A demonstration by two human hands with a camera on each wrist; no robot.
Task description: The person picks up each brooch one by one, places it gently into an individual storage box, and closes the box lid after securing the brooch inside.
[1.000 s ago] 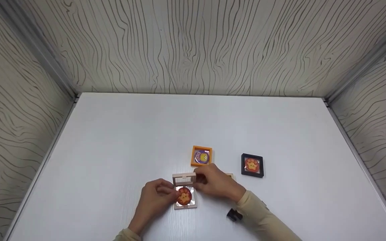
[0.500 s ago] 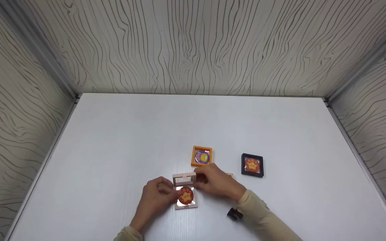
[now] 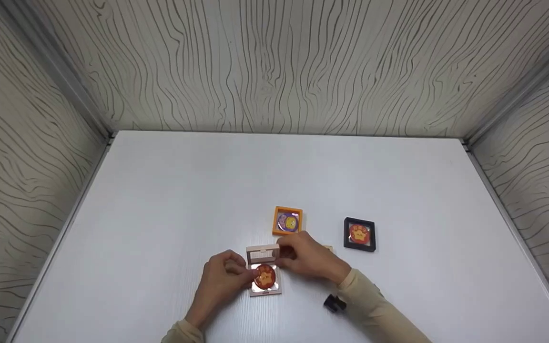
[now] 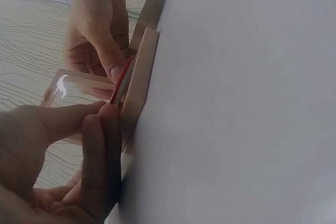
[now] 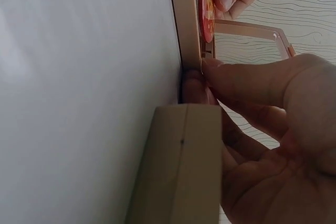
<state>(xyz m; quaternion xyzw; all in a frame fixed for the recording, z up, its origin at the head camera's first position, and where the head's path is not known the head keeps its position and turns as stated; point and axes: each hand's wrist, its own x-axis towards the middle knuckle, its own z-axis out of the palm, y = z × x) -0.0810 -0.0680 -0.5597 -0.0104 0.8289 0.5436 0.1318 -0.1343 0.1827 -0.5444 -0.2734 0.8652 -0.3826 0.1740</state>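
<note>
A small beige display frame (image 3: 266, 293) lies on the table with its clear-windowed lid (image 3: 262, 248) raised at the far side. Over its clear film sits a round red badge (image 3: 265, 277) with a yellow star face. My left hand (image 3: 224, 281) pinches the badge's left edge between thumb and fingers. In the left wrist view the badge (image 4: 123, 80) tilts slightly against the frame (image 4: 140, 77). From the right, my right hand (image 3: 309, 257) grips the frame by its corner near the hinge, thumb on top and fingertips at the side wall (image 5: 185, 24).
An orange frame (image 3: 274, 220) with a purple badge lies just behind my right hand. To the right is a black frame (image 3: 360, 248) with a red star badge. Another beige frame (image 3: 328, 248) is mostly hidden behind the right hand. A small black object (image 3: 334, 303) lies beside the right sleeve.
The badge has shifted slightly to the right over the frame, with my left fingers following it. My right hand and the raised lid have stayed in place.
</note>
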